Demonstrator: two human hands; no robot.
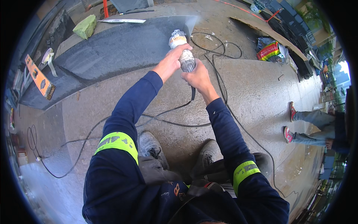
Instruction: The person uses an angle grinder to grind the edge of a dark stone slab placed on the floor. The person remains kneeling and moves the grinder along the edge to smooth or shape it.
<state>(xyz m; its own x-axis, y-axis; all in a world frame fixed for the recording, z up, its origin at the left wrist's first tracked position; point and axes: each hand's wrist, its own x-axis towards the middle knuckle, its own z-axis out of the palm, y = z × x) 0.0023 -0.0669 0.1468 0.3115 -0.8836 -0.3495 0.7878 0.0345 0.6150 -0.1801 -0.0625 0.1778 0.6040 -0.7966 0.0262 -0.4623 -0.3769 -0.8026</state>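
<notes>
Both my hands are wrapped round a dusty angle grinder [187,59] with a pale, worn body. My left hand [172,61] grips it near the head, thumb across the top. Lower down, my right hand [198,76] holds the rear end, where a black cord leaves the tool. The grinder's head is at the right end of a dark grey stone slab [123,50], and pale dust hangs at that corner. The disc is mostly hidden, so I cannot tell whether it touches the stone.
An orange spirit level [40,77], a tape roll [47,56], a greenish block [85,27] and a pale flat strip [122,21] lie at the slab. Black cable [223,87] loops across the floor. A person [313,125] stands at right, near a red-yellow bag [269,51].
</notes>
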